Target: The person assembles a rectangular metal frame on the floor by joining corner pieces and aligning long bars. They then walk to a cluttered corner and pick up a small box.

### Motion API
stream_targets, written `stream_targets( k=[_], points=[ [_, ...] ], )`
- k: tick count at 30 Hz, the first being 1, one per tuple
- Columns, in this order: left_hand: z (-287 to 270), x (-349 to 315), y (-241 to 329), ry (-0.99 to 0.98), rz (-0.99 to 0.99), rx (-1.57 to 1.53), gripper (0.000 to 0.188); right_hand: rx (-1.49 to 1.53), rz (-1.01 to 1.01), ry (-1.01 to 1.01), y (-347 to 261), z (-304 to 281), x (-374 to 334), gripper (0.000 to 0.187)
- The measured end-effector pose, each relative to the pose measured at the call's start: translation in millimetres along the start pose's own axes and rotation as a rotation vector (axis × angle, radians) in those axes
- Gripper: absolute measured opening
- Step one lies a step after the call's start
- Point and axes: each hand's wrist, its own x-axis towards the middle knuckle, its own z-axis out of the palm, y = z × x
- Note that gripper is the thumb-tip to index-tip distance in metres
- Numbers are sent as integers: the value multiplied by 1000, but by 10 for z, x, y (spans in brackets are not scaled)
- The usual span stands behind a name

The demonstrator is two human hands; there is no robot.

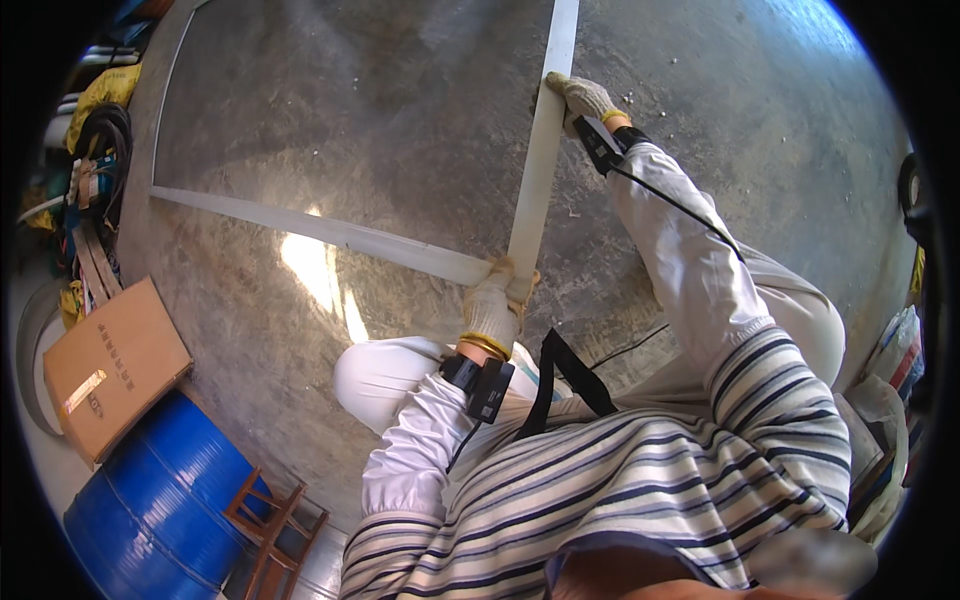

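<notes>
Long flat pale metal strip [535, 170] lies on the grey concrete floor [380, 120], meeting another pale strip [320, 232]. Gloved left hand [494, 305] grips its near end; gloved right hand [582, 98] grips it farther up.

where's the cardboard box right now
In the head view the cardboard box lies on the person's left, on the floor beside the blue barrel, well away from the left hand.

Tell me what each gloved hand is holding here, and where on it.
Both grip the same pale flat metal strip: the left hand at its near end, where a second strip meets it; the right hand farther up its edge.
</notes>
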Motion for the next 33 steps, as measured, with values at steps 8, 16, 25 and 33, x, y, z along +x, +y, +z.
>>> stream_targets(
  k=[8,16,25,33],
  points=[
    [-99,73,133,-11,77,169,31,-980,-348,21,-707,62,-778,40],
    [-83,-46,33,-10,143,403,31,-870,-142,127,-757,34,-1063,36],
    [-53,-26,1,44,152,368,35,-1254,-495,134,-397,-430,-1050,57],
    [-51,-21,436,49,163,682,32,-14,42,403,285,-664,-951,36]
  ],
)
